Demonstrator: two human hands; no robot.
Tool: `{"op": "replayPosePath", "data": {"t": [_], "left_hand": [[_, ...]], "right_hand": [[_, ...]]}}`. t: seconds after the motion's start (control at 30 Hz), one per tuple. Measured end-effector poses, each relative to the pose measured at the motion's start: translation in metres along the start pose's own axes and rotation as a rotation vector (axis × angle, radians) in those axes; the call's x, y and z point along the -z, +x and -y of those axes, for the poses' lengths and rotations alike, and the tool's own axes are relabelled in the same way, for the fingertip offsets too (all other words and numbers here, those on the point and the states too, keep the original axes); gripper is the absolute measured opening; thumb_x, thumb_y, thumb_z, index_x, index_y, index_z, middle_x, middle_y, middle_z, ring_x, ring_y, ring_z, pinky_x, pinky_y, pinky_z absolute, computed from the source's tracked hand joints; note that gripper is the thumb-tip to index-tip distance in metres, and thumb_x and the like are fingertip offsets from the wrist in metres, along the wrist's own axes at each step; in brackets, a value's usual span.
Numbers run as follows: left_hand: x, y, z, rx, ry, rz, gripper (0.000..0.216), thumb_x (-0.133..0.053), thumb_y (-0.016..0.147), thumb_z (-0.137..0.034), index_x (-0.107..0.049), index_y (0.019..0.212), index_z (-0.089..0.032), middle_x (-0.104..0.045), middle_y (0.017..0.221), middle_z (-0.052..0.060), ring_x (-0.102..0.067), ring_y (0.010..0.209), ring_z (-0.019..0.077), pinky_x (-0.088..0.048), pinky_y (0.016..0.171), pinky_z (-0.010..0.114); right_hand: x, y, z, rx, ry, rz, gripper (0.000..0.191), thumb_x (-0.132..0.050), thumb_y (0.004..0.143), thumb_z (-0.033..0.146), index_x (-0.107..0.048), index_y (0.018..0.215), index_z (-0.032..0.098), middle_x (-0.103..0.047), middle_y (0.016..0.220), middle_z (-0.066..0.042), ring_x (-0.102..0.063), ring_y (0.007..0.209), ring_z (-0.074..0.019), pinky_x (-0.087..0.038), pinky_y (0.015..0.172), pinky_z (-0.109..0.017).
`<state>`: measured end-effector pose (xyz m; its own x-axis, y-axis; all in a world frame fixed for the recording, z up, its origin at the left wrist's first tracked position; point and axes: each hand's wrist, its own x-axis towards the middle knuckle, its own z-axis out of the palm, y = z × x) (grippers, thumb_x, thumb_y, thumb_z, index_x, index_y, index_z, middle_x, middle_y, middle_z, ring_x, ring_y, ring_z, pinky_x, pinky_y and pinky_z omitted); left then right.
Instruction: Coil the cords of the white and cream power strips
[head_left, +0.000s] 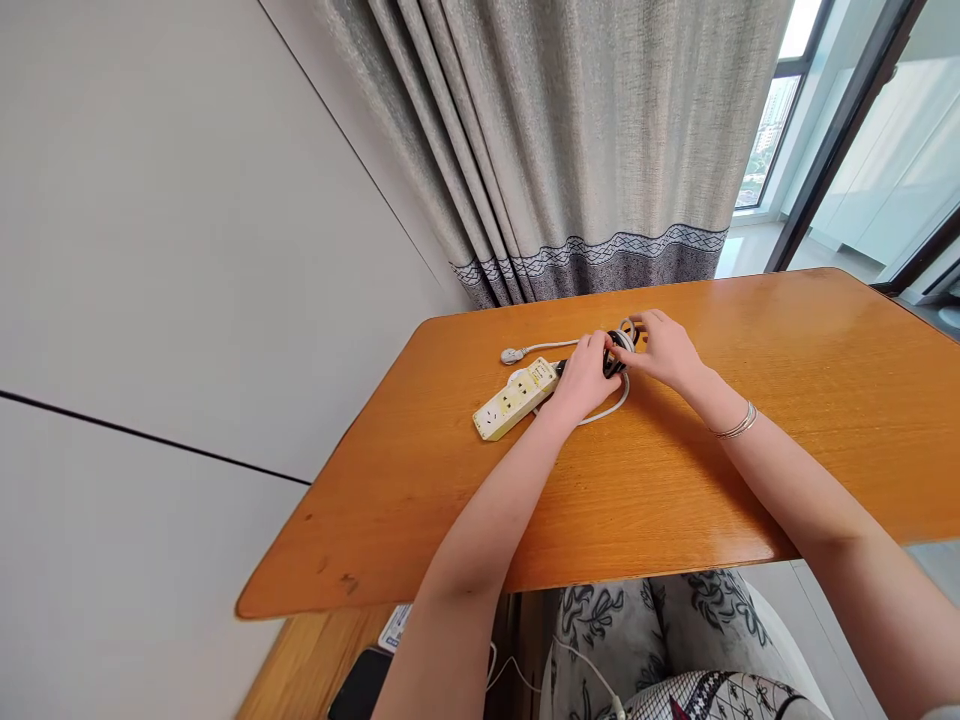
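A cream-coloured power strip lies at a slant on the wooden table, its sockets facing up. Just right of its far end, my left hand is closed around a bundle of black and white cable. From the other side my right hand grips the same bundle, fingers curled onto it. A white cord with a plug stretches out to the left behind the strip. Another loop of white cord curves below my left hand. My fingers hide part of the bundle.
The wooden table has rounded corners and meets a white wall panel on the left. Grey curtains hang behind it. A glass sliding door is at right. Below the front edge lies a dark object beside a thin white cord.
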<state>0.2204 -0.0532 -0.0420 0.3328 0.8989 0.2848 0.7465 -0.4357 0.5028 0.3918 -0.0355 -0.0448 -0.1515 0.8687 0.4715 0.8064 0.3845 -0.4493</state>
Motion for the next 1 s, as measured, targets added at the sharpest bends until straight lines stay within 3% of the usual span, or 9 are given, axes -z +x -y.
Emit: {"op": "replayPosePath", "data": {"t": [0.1,0.27,0.47,0.6,0.7,0.83,1.0], "left_hand": [[0.0,0.0,-0.001,-0.007,0.034,0.021,0.035,-0.07,0.077,-0.009,-0.051,0.104,-0.021,-0.063,0.115,0.011,-0.064,0.107,0.0271,-0.052,0.096,0.041],[0.001,-0.002,-0.003,-0.008,0.064,0.044,0.036,-0.069,0.078,-0.011,-0.053,0.11,-0.019,-0.064,0.116,0.012,-0.063,0.108,0.0278,-0.051,0.096,0.041],[0.001,-0.001,-0.002,-0.036,0.098,0.094,0.035,-0.069,0.081,-0.014,-0.059,0.114,-0.018,-0.063,0.12,0.012,-0.063,0.111,0.0274,-0.05,0.099,0.04],[0.003,-0.003,-0.005,-0.037,0.1,0.125,0.044,-0.067,0.082,-0.014,-0.06,0.125,-0.016,-0.061,0.124,0.013,-0.063,0.114,0.0274,-0.05,0.101,0.039],[0.006,-0.004,-0.008,-0.027,0.106,0.15,0.049,-0.067,0.082,-0.014,-0.06,0.13,-0.014,-0.06,0.124,0.014,-0.064,0.113,0.0283,-0.051,0.1,0.039],[0.007,-0.005,-0.008,-0.031,0.097,0.141,0.05,-0.067,0.082,-0.016,-0.06,0.131,-0.015,-0.06,0.124,0.013,-0.064,0.114,0.0286,-0.051,0.101,0.04],[0.003,-0.003,-0.003,-0.033,0.081,0.097,0.047,-0.072,0.084,-0.03,-0.062,0.128,-0.015,-0.06,0.124,0.013,-0.064,0.112,0.0283,-0.051,0.102,0.041]], "right_hand": [[0.001,-0.001,0.006,0.012,-0.122,0.024,0.041,-0.066,0.088,0.042,-0.068,0.117,0.013,-0.072,0.116,-0.018,-0.069,0.106,-0.032,-0.053,0.092,-0.041],[-0.001,-0.003,0.008,0.01,-0.194,0.061,0.048,-0.06,0.091,0.037,-0.062,0.13,0.009,-0.073,0.113,-0.019,-0.069,0.102,-0.0329,-0.053,0.087,-0.041],[-0.006,-0.004,0.0,0.04,-0.113,-0.015,0.038,-0.063,0.085,0.035,-0.069,0.116,0.014,-0.067,0.121,-0.018,-0.07,0.095,-0.0297,-0.055,0.085,-0.041],[-0.009,-0.003,-0.003,0.04,-0.063,-0.005,0.045,-0.059,0.086,0.03,-0.06,0.128,0.012,-0.071,0.118,-0.019,-0.07,0.103,-0.0328,-0.054,0.089,-0.043],[-0.009,-0.003,-0.003,-0.011,0.037,0.004,0.05,-0.058,0.084,0.027,-0.053,0.131,0.013,-0.075,0.11,-0.017,-0.071,0.093,-0.0299,-0.054,0.084,-0.041],[-0.009,-0.003,-0.003,-0.093,0.187,-0.003,0.05,-0.056,0.081,0.025,-0.046,0.129,0.016,-0.077,0.104,-0.014,-0.07,0.076,-0.0249,-0.053,0.075,-0.038],[-0.009,-0.002,-0.006,-0.13,0.327,-0.033,0.047,-0.058,0.077,0.028,-0.044,0.121,0.021,-0.077,0.102,-0.011,-0.07,0.076,-0.0239,-0.053,0.072,-0.037]]}}
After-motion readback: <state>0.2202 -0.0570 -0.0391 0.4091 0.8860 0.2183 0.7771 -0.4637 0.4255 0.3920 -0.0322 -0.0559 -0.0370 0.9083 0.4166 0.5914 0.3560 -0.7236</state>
